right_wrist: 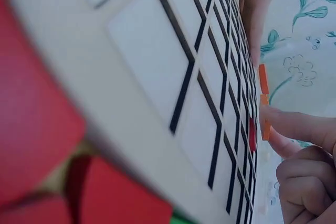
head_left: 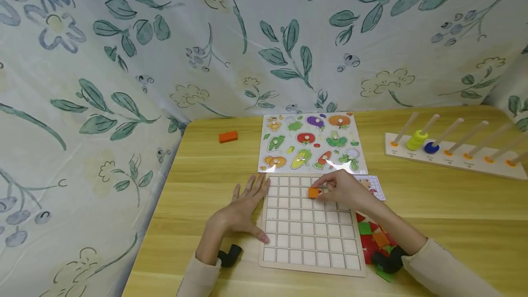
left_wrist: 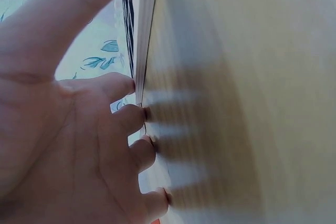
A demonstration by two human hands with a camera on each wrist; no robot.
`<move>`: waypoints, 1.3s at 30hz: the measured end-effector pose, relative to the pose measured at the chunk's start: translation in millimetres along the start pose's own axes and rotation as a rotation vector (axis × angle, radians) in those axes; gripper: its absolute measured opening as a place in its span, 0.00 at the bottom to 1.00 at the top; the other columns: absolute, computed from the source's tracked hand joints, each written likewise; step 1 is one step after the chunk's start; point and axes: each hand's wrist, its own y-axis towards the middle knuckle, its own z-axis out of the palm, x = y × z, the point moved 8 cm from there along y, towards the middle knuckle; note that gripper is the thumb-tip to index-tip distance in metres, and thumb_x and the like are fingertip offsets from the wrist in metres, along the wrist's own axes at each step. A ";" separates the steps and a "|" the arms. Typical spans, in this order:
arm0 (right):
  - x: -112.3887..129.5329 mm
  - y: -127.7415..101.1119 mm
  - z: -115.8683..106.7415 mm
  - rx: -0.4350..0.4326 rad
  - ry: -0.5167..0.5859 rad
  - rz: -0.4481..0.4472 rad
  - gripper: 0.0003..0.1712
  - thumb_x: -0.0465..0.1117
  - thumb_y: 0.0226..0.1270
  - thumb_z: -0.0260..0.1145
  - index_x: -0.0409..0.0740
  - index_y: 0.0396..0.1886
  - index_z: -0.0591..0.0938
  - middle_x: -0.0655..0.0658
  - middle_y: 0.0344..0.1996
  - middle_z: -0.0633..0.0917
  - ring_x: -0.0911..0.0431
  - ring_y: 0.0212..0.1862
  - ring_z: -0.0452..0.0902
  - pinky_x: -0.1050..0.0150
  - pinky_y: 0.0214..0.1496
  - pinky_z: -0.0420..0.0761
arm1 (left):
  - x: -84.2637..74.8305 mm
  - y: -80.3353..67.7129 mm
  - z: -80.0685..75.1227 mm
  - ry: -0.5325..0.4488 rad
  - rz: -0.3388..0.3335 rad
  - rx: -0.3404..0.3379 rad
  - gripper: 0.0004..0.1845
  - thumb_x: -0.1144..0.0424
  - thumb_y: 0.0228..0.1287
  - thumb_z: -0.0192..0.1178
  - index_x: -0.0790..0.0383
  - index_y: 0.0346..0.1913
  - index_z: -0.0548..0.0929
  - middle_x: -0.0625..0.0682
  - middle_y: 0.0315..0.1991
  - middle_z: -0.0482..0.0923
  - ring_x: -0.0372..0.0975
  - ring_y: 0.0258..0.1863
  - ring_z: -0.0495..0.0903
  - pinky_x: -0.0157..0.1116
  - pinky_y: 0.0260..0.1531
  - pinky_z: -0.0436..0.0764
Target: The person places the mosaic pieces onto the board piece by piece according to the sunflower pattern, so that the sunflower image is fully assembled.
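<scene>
A pale wooden grid board (head_left: pixel 309 237) of square cells lies on the table in front of me. My right hand (head_left: pixel 319 189) pinches a small orange square tile (head_left: pixel 313 192) over a cell in the board's upper rows. In the right wrist view a fingertip (right_wrist: pixel 294 124) touches the orange tile (right_wrist: pixel 266 129) while the other fingers are curled. My left hand (head_left: pixel 251 196) lies flat on the table with straight fingers against the board's left edge. In the left wrist view its fingertips (left_wrist: pixel 128 119) meet the board's edge (left_wrist: pixel 144 35).
A pile of red, green and orange tiles (head_left: pixel 373 237) lies right of the board, under my right forearm. Behind the board lie a vegetable peg puzzle (head_left: pixel 311 143) and a small pattern card (head_left: pixel 375 186). An orange block (head_left: pixel 228 137) sits far left, a peg stacker (head_left: pixel 449 152) far right.
</scene>
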 end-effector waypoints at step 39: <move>-8.0 17.1 12.8 -0.036 0.121 0.029 0.14 0.38 0.55 0.82 0.45 0.42 0.93 0.54 0.13 0.61 0.60 0.19 0.52 0.69 0.22 0.51 | 0.2 1.4 0.4 0.010 -0.009 0.006 0.80 0.40 0.37 0.84 0.53 0.85 0.36 0.53 0.85 0.22 0.53 0.85 0.24 0.65 0.79 0.30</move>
